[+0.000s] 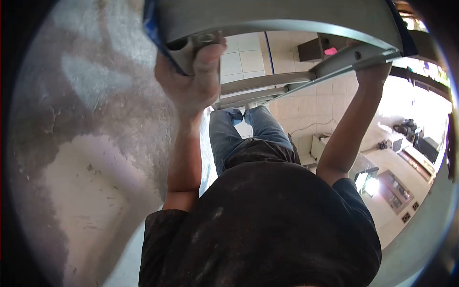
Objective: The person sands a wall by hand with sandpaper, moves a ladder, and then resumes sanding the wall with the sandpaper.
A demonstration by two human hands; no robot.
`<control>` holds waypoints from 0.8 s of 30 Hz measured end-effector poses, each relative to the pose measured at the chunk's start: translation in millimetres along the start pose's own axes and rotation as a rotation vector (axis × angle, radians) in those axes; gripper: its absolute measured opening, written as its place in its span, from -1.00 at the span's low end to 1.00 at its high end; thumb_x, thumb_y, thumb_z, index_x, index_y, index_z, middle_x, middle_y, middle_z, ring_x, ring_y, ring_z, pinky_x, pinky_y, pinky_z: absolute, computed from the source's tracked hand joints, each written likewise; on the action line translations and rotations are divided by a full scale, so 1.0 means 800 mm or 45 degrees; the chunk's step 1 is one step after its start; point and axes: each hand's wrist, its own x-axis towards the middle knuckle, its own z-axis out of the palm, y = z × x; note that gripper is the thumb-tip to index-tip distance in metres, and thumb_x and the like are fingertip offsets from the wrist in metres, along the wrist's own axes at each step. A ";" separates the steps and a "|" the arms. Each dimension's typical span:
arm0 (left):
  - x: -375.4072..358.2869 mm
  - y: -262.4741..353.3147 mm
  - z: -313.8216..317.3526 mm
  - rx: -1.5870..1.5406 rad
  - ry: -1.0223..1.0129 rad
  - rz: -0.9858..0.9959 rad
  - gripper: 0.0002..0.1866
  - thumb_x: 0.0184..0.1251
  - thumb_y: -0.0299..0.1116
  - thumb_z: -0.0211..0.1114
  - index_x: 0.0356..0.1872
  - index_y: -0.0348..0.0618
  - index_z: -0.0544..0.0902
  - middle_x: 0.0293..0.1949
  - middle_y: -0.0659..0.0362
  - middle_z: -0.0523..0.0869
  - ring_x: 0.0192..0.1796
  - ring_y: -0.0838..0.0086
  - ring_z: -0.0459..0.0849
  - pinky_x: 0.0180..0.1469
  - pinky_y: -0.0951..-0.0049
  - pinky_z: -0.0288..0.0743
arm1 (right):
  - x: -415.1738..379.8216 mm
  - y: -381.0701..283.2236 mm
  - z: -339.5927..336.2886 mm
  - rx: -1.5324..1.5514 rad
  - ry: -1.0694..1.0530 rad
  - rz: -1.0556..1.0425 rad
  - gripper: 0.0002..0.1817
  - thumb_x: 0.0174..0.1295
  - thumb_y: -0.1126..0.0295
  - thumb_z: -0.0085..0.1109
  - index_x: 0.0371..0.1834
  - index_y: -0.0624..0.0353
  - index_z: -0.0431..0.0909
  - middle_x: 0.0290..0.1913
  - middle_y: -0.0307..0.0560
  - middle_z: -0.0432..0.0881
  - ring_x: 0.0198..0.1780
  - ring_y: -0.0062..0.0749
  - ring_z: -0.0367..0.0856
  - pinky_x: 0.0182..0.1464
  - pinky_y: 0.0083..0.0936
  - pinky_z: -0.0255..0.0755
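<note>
A metal stepladder [272,13] fills the top of the view, its wide grey top cap edged in blue at both ends. My left hand [193,83] is wrapped around its left side just under the cap, with the thumb laid along the inner face. On the opposite side, my right hand [374,71] grips the right rail [356,56]; most of its fingers are hidden behind the metal. Lower rungs [267,82] show between my arms, and below them are my legs in blue jeans [260,122].
To the left rises a patchy grey wall [91,115] with peeling paint and pale patches. Far below lies a tiled floor [311,103] with a cable across it. A dark box-like shelf with a pink item [330,51] stands beyond the ladder. Bright light [372,185] shines at right.
</note>
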 end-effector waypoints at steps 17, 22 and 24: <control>-0.007 0.017 0.010 0.527 0.152 -0.079 -0.07 0.38 0.45 -0.25 0.06 -0.45 0.45 -0.37 -0.05 0.68 -0.33 0.31 0.68 -0.32 0.45 0.56 | 0.001 0.017 -0.004 -0.318 0.393 -0.361 -0.49 0.49 0.06 -0.22 0.04 0.35 0.47 -0.23 0.20 0.67 -0.32 -0.12 0.68 -0.16 -0.25 0.55; -0.014 0.014 0.002 0.414 0.409 -0.203 -0.17 0.42 0.33 -0.10 0.13 -0.43 0.47 -0.22 -0.07 0.64 -0.22 0.26 0.58 -0.09 0.35 0.45 | -0.002 0.023 0.018 -0.517 0.632 -0.503 -0.50 0.51 0.09 -0.25 0.05 0.39 0.44 -0.27 0.25 0.66 -0.38 -0.10 0.67 -0.20 -0.30 0.56; -0.018 0.013 0.007 0.347 0.439 -0.137 -0.19 0.44 0.29 -0.08 0.19 -0.43 0.46 -0.19 -0.08 0.62 -0.17 0.23 0.59 -0.03 0.30 0.45 | -0.006 0.018 0.036 -0.326 0.571 -0.493 -0.50 0.52 0.11 -0.26 0.06 0.41 0.43 -0.28 0.27 0.66 -0.40 -0.10 0.67 -0.21 -0.32 0.56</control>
